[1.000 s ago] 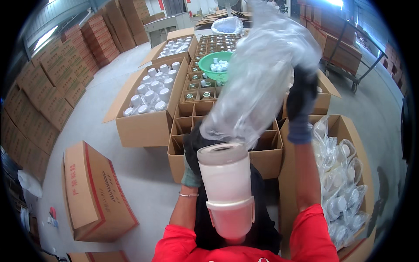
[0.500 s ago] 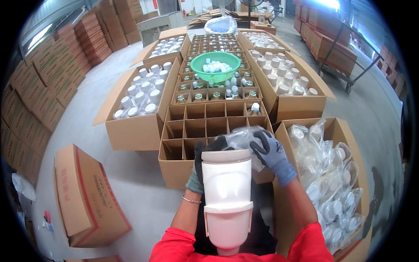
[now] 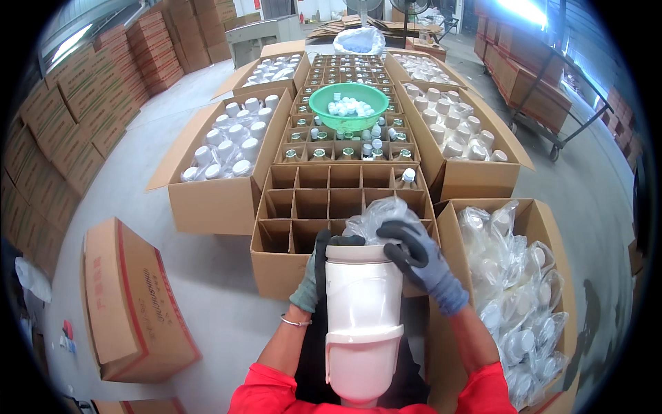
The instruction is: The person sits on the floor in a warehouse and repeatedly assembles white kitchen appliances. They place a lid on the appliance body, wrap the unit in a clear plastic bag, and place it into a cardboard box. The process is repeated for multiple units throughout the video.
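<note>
A tall white bottle-shaped container (image 3: 362, 297) stretches away from my body, its wide rimmed end far from me. My left hand (image 3: 318, 269), in a grey glove with dark fingers, wraps the left side of that end, fingers over the rim. A crumpled clear plastic bag (image 3: 383, 215) bunches up just beyond the rim. My right hand (image 3: 419, 259), gloved alike, is closed at the right of the rim with fingers curled against the bag's edge. Beyond both hands stands a divided carton (image 3: 327, 178), with one white-capped bottle (image 3: 407, 179) in its far right cell.
To the right sits a carton of bagged white containers (image 3: 514, 303). A green basin (image 3: 349, 123) of small caps rests on cartons of bottles. White containers fill a left carton (image 3: 207, 207) and a right carton (image 3: 476, 165). A tilted box (image 3: 138, 303) lies on the floor at left.
My right hand has come in from the right to the container's rim, and the plastic bag has bunched upward beyond it. My left hand keeps its hold. The view has shifted slightly.
</note>
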{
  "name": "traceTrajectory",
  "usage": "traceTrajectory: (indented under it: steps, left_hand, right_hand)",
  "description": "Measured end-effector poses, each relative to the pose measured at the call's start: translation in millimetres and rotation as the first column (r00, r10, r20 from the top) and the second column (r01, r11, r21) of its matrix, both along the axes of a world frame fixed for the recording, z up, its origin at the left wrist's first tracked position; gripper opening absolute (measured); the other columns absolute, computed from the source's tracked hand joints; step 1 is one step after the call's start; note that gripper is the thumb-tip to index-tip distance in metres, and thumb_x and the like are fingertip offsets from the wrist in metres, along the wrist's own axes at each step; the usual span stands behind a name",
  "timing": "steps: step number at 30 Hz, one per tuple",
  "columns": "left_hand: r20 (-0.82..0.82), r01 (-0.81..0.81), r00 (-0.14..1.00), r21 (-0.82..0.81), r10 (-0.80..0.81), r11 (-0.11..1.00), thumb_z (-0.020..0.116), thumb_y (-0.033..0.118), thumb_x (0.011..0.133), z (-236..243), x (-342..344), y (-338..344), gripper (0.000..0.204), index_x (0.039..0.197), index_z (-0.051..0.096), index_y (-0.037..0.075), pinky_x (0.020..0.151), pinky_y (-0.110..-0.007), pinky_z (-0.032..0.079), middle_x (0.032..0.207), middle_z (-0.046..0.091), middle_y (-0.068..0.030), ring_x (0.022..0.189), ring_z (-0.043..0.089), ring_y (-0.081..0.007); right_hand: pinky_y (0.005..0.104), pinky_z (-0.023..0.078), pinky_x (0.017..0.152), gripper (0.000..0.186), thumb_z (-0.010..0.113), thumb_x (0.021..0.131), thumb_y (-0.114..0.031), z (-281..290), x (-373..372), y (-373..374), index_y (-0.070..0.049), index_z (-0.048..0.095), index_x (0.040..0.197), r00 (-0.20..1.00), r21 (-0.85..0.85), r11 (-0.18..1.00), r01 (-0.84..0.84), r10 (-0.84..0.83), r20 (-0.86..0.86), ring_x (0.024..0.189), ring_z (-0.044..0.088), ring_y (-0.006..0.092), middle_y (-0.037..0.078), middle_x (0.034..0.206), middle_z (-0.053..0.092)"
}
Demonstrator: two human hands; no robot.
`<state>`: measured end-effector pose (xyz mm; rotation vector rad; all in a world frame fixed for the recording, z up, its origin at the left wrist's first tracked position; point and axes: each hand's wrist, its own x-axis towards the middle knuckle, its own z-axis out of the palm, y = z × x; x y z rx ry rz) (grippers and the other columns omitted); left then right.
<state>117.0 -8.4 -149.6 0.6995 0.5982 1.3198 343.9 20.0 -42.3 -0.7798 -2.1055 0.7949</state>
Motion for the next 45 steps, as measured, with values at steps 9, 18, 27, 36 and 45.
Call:
traceTrajectory:
  steps: [9,18,27,36,45]
  left_hand:
    - [0.286,0.116,0.952,-0.017,-0.106,0.993,0.031,0.059,0.101,-2.6,17.1,-2.5,0.072,0.143,0.042,0.001,0.107,-0.039,0.041,0.137,0.054,-0.0135,0.123,0.054,-0.0254]
    - [0.203,0.132,0.973,-0.102,-0.110,0.986,0.030,0.062,0.100,-9.8,3.7,0.6,0.076,0.143,0.041,0.002,0.108,-0.035,0.039,0.134,0.055,-0.0104,0.121,0.052,-0.0192]
    - [-0.399,-0.354,0.821,0.206,0.409,0.912,0.062,0.010,0.092,5.3,6.0,60.2,0.029,0.119,0.063,-0.002,0.085,-0.029,0.050,0.113,0.064,-0.0116,0.099,0.061,-0.0170]
    - [-0.575,-0.536,0.647,0.123,0.500,0.835,0.067,0.015,0.091,-20.5,15.9,136.4,0.029,0.112,0.062,-0.005,0.079,-0.030,0.050,0.101,0.065,-0.0107,0.091,0.060,-0.0148]
    - [-0.545,-0.588,0.520,0.329,0.657,0.739,0.079,0.007,0.079,-32.5,26.6,145.4,0.045,0.117,0.057,-0.003,0.084,-0.029,0.049,0.107,0.063,-0.0086,0.096,0.058,-0.0148]
  right_hand:
    - [0.0394,0.030,0.113,0.064,0.064,0.091,-0.032,-27.5,-20.2,13.5,0.000,0.043,0.142,0.982,0.346,0.924,0.162,-0.186,0.038,0.131,0.046,0.0328,0.018,0.140,0.050]
    - [0.0364,0.045,0.097,0.033,0.060,0.094,-0.019,-5.6,-20.8,24.7,-0.002,0.062,0.122,0.970,-0.250,0.939,-0.235,0.209,-0.127,0.110,0.059,0.0218,0.012,0.116,0.064]
    - [0.0310,0.048,0.088,0.036,0.057,0.098,-0.026,-76.6,-37.3,126.6,0.005,0.061,0.116,0.887,-0.564,0.825,-0.034,-0.235,-0.397,0.095,0.062,0.0184,0.011,0.105,0.067]
    - [0.0492,0.038,0.107,0.067,0.071,0.081,-0.033,-99.3,-53.1,161.0,-0.004,0.048,0.136,0.926,-0.018,0.996,0.089,-0.076,0.369,0.125,0.048,0.0400,0.024,0.138,0.045]
    - [0.0415,0.055,0.073,0.056,0.067,0.087,-0.032,-115.6,-51.8,178.9,0.001,0.053,0.129,0.836,-0.098,0.976,0.193,-0.112,0.536,0.091,0.067,0.0317,0.021,0.105,0.065]
